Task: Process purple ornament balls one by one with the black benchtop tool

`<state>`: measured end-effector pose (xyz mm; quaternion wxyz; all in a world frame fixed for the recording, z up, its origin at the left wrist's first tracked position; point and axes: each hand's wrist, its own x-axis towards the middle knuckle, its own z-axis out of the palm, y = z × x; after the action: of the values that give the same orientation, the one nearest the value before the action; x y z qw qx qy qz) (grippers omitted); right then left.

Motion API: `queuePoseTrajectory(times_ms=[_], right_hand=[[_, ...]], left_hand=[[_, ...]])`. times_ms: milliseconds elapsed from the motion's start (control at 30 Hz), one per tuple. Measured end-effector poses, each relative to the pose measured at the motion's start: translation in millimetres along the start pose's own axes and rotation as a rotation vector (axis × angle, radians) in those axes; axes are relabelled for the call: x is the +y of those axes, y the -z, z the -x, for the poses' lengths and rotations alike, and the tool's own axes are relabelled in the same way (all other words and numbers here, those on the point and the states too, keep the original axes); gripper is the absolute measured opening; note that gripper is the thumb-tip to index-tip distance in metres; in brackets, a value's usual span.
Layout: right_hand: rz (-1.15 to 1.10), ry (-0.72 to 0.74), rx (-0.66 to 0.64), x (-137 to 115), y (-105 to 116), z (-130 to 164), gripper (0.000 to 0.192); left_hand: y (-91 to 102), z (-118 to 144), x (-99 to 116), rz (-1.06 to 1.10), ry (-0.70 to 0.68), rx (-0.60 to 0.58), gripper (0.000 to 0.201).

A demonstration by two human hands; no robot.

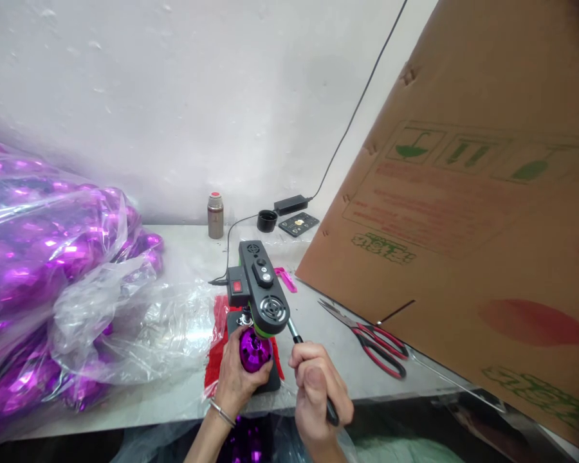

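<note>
Purple: a shiny purple faceted ball ornament (253,350) sits under the nose of the small dark grey and green bench machine (259,289), on its black base.
Left hand: the left hand (238,376), with a thin metal bangle (222,413) at the wrist, cups the ornament from below and the left, fingers curled round it.
Right hand: the right hand (318,392) is closed in a fist round a slim black-handled tool (309,366) whose metal tip points up toward the machine's underside, just beside the ornament.
Machine: a red switch on its left side, a black cable running back to a black power adapter (290,204).
Under the machine: a red cloth (218,341) on the pale worktop (193,247).
Left of the hands: clear plastic bags of purple ornaments (38,270).
Right of the hands: red-handled scissors (374,341), then a large leaning brown cardboard sheet (468,212).
Back of the table: a steel flask with a red cap (215,215), a black cup (267,220).
</note>
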<state>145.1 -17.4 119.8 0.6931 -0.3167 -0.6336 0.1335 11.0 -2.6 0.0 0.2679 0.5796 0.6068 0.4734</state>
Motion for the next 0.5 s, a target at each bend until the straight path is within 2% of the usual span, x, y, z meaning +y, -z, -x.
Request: queuePoseTrajectory(times_ms=[233,500], right_hand=[[-0.002,-0.009,0.022,-1.7,-0.4,0.4,0.031],[-0.024,-0.021,0.045,-1.4,-2.3,2.4,0.032]], left_hand=[[1.4,-1.3,3.3,0.010,0.036,-0.019,0.077],[0.1,-1.8,2.8,-0.018,-0.011,0.022,0.073]])
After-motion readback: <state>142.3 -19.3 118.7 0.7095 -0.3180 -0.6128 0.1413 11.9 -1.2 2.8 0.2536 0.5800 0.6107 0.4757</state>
